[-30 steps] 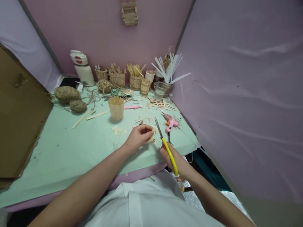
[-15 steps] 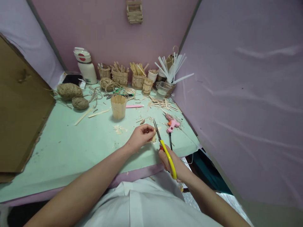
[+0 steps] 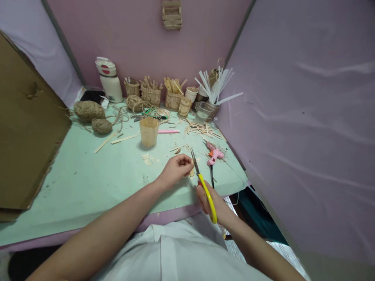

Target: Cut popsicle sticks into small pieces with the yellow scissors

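My left hand (image 3: 177, 169) pinches a short piece of flat wooden stick (image 3: 192, 171) just above the table. My right hand (image 3: 208, 198) is closed round the handles of yellow-handled scissors (image 3: 202, 181). The scissor blades point away from me and lie close beside the wooden piece; whether they touch it I cannot tell. Beyond my left hand stands a cup made of wooden sticks (image 3: 149, 132), upright on the table. Pale wood shavings (image 3: 148, 159) lie between that cup and my left hand.
A pink glue gun (image 3: 215, 153) with its cord lies right of the scissors. Loose thin sticks (image 3: 202, 128) and a pink pen (image 3: 168, 131) lie farther back. Twine balls (image 3: 89, 111), a white bottle (image 3: 110, 82) and stick-filled holders (image 3: 151, 96) line the back. Cardboard (image 3: 29, 128) stands at left.
The view has shifted slightly, so the table things appear a little to the right. Both hands keep almost the same pose, with the scissors still beside the wooden piece.
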### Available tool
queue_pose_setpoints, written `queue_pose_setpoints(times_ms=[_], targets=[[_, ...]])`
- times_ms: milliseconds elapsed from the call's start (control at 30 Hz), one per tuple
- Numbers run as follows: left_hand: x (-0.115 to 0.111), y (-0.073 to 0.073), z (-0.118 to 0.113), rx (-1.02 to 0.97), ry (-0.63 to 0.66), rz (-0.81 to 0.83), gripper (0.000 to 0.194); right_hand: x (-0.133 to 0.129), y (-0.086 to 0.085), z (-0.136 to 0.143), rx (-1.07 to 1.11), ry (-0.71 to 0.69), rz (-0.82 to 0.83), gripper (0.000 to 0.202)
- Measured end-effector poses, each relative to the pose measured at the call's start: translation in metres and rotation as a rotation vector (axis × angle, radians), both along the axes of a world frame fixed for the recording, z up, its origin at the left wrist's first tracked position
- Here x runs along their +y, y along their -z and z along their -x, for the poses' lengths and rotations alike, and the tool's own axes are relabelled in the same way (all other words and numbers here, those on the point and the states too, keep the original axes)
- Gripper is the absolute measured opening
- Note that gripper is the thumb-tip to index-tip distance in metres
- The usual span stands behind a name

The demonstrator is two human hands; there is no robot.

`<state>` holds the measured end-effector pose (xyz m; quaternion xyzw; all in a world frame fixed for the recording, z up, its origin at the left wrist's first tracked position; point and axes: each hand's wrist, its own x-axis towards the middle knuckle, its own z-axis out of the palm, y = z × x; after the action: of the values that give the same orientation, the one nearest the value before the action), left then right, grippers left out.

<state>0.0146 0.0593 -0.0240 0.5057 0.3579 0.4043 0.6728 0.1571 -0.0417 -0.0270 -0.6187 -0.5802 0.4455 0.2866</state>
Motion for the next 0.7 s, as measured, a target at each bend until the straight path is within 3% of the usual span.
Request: queue_pose_setpoints(times_ms=[467, 700], targets=[[0.0, -0.009, 0.002, 0.018, 0.036, 0.043, 0.023, -0.002, 0.001, -0.009, -0.008, -0.018, 0.028, 0.035], [0.002, -0.006, 0.004, 0.052, 0.06, -0.003, 0.022, -0.002, 0.001, -0.016, 0.007, -0.03, 0.037, 0.038]])
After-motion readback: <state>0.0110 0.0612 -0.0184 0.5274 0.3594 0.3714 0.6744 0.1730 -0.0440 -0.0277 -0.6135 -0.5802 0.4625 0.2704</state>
